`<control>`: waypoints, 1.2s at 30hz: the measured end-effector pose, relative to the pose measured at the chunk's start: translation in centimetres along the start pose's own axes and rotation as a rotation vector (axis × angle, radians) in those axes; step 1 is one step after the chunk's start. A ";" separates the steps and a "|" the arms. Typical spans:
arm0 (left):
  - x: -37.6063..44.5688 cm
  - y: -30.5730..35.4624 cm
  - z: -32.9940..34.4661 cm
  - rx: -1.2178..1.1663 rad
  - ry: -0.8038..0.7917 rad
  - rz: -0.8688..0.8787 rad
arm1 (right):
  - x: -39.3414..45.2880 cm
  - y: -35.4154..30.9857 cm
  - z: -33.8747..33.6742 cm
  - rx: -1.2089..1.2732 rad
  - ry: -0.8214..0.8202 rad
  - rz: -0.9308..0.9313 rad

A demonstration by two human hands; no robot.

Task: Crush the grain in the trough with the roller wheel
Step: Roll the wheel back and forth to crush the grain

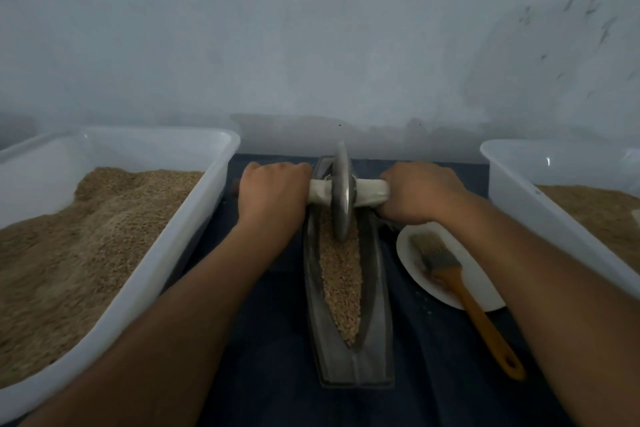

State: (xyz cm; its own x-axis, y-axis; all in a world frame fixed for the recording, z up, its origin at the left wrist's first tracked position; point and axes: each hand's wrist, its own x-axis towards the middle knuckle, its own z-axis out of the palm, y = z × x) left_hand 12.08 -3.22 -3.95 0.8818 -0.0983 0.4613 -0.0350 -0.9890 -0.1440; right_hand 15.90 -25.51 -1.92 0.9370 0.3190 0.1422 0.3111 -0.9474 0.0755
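Note:
A narrow boat-shaped metal trough (379, 305) lies lengthwise on a dark cloth, filled with tan grain (341, 281). A grey metal roller wheel (341, 191) stands upright in the far half of the trough, its rim down in the grain. A cloth-wrapped axle (369, 192) runs through the wheel to both sides. My left hand (273, 191) grips the axle's left end and my right hand (419, 192) grips its right end. Both arms reach forward, one along each side of the trough.
A white tub (194, 229) heaped with grain stands at the left, and another white tub (519, 191) holding grain at the right. A white plate (485, 291) with an orange-handled brush (460, 284) lies right of the trough. A pale wall rises just behind.

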 end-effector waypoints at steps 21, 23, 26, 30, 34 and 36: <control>-12.4 0.8 -5.1 -0.051 0.234 0.150 | -15.1 -2.9 0.0 0.060 0.382 -0.159; -12.5 0.9 -5.1 -0.039 0.237 0.151 | -15.4 -2.9 0.1 0.089 0.366 -0.153; -11.4 1.0 -4.5 -0.017 0.174 0.125 | -14.1 -2.7 0.1 0.098 0.311 -0.128; -8.4 0.2 -3.0 -0.056 0.048 0.063 | -10.0 -2.6 0.0 0.016 0.271 -0.079; -5.5 -0.4 -1.4 -0.090 0.019 0.033 | -5.6 -2.1 -0.2 -0.056 0.217 -0.046; -4.2 -0.6 -0.7 -0.076 0.007 0.013 | -3.9 -1.7 -0.3 -0.084 0.174 -0.039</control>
State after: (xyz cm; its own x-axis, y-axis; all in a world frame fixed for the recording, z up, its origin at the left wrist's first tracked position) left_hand 8.09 -2.34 -5.13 0.8778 -0.1120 0.4658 -0.0824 -0.9931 -0.0836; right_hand 11.71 -25.15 -2.35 0.8808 0.3622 0.3050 0.3256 -0.9309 0.1653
